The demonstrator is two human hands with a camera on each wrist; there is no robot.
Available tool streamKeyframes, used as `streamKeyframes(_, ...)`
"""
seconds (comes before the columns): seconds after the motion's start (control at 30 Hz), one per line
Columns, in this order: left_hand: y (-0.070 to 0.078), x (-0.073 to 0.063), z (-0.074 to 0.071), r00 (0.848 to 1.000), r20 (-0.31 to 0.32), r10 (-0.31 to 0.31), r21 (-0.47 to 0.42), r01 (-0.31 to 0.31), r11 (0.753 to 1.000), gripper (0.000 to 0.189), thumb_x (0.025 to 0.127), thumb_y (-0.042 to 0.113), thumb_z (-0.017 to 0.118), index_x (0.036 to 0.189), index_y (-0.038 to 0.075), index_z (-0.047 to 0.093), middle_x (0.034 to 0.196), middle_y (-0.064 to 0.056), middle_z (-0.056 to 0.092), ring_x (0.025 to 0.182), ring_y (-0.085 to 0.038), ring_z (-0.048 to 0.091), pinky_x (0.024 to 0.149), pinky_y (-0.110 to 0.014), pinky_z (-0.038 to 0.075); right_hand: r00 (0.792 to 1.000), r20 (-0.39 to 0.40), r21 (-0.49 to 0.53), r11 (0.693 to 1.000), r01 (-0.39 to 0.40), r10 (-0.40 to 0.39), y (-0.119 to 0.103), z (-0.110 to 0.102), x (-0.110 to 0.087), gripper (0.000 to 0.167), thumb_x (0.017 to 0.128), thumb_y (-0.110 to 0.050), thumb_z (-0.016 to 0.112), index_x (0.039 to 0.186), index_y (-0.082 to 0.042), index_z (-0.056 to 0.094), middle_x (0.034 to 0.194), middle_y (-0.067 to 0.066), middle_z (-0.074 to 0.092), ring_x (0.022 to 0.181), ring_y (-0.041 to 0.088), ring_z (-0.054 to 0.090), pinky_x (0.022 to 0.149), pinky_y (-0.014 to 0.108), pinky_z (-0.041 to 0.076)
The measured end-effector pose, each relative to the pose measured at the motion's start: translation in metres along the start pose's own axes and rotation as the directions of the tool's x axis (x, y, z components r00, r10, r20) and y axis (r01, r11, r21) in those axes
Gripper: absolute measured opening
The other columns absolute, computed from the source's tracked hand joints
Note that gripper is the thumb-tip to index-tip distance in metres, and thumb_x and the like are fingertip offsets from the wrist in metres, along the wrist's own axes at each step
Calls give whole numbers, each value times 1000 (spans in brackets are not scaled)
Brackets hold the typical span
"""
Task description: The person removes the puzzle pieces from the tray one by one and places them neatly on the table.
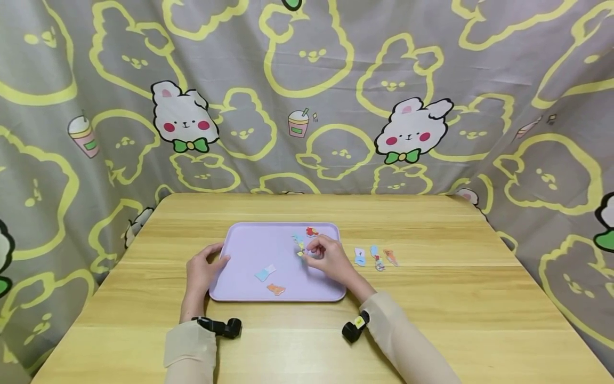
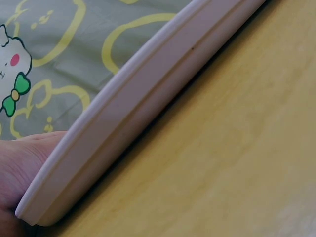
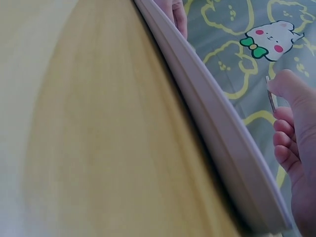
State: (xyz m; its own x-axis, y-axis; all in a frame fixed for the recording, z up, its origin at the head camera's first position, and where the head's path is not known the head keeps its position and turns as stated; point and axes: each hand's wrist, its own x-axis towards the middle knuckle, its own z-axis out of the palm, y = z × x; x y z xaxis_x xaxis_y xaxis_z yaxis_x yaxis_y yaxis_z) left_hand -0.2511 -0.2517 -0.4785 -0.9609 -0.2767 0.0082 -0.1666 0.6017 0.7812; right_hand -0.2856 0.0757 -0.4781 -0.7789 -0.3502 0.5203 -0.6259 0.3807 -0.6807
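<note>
My left hand holds the left edge of a lilac tray, thumb over the rim and fingers along the outer side. The left wrist view shows part of that hand against the tray's wall. Above the tray's right half, my right hand pinches a small printed flat piece in yellow and light blue between thumb and fingers. Seen edge-on in the right wrist view, the pinched piece is thin. On the tray lie a red piece, a light blue and white piece and an orange piece.
Right of the tray, on the wooden table, lie a white and blue piece, a multicoloured piece and an orange-brown piece. A patterned grey curtain hangs behind the table and along its sides.
</note>
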Motion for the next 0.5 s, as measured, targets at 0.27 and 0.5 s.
streamKeyframes(0.27,-1,0,0,1000,10,-4,-7,4,1000,46,94,22,66,136,6,56,143,-20,53,140,-39,40,118,-51,30,996,-34,-5,997,-79,79,2,-17,-11,18,76,-6,81,85,-4,66,75,6,62,67,4,51,58,16,49)
streamKeyframes(0.5,-1,0,-1,1000,9,-3,2,3,1000,46,94,21,66,136,6,56,144,-21,52,140,-40,40,118,-52,29,992,-70,-41,993,-111,108,9,-34,-19,18,76,-5,81,85,-4,66,76,6,61,66,5,49,57,16,47)
